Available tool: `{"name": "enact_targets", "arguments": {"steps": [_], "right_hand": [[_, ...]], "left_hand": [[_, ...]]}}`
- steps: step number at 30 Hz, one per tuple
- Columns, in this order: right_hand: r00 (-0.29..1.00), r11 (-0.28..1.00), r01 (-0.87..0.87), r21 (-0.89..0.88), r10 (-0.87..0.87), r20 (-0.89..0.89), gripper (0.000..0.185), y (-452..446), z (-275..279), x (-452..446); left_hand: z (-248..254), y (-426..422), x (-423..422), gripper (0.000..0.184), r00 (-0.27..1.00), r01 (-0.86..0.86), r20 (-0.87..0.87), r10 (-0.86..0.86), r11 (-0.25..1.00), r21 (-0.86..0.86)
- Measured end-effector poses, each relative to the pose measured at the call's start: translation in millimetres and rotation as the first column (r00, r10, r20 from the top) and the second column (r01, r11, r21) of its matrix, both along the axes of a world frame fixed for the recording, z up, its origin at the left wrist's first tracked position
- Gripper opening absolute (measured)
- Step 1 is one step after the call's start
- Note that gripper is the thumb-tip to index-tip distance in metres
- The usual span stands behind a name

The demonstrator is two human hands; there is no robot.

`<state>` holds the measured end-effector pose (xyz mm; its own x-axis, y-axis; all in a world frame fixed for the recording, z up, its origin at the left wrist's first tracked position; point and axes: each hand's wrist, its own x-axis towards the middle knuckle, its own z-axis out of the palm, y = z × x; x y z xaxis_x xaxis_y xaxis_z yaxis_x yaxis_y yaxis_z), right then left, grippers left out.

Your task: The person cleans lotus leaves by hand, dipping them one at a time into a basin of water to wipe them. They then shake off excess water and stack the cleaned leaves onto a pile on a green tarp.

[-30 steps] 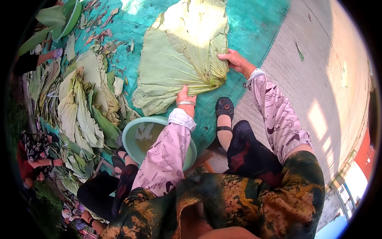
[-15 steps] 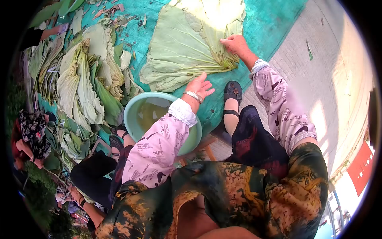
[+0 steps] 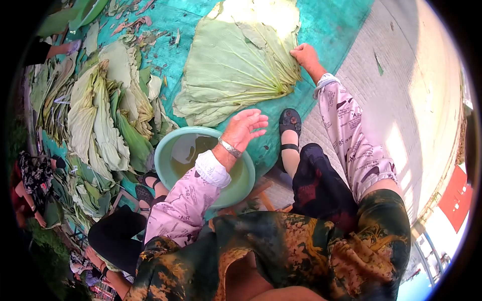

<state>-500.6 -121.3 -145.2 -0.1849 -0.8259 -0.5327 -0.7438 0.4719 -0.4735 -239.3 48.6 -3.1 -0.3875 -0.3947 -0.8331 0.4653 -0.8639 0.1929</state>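
Note:
Large pale green leaves (image 3: 226, 65), stacked and fanned out, lie on the teal sheet (image 3: 329, 30) with their gathered ends toward me. At their right edge, my right hand (image 3: 305, 54) pinches the leaf margin between thumb and fingers. My left hand (image 3: 244, 128) is raised above the rim of the green basin (image 3: 168, 173), empty, with its fingers apart and a silver bracelet on the wrist. Murky water shows inside the basin, partly hidden by my left forearm.
Piles of folded leaves (image 3: 103, 120) lie left of the basin. Scraps are scattered behind them. Another green basin (image 3: 88, 15) is at the upper left. Other people (image 3: 37, 175) sit along the left edge. Paved ground (image 3: 386, 95) lies to the right.
My left hand has let go of the leaves' lower edge and drawn back over the basin. My right hand has moved a little along the right edge of the leaves.

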Motion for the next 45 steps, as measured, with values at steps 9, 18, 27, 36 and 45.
{"name": "enact_targets", "arguments": {"steps": [9,18,27,36,45], "right_hand": [[0.952,0.949,-0.269,-0.163,0.236,-0.194,0.025,-6.8,-2.1,-10.1],[0.897,0.874,-0.441,-0.204,0.421,-0.133,0.044,49.0,26.6,-39.5],[0.918,1.0,0.006,0.016,-0.012,0.397,0.036,140.1,173.5,-54.9],[0.881,0.978,-0.063,-0.198,0.148,0.449,0.033,147.5,330.5,-73.6],[0.758,0.78,-0.479,-0.403,0.599,0.258,0.03,192.2,464.4,25.0]], "left_hand": [[99.7,53.1,93.5,0.027,0.879,0.283,0.436,-0.193,0.947,-0.151],[194.3,195.5,104.5,0.027,0.602,0.398,0.798,-0.003,0.868,-0.297],[208.2,282.5,92.8,0.024,0.681,0.172,0.687,0.253,0.857,-0.486],[234.7,288.4,116.5,0.025,0.705,0.15,0.579,0.41,0.712,-0.686],[269.4,303.8,165.8,0.022,0.592,0.145,0.541,0.597,0.581,-0.801]]}}
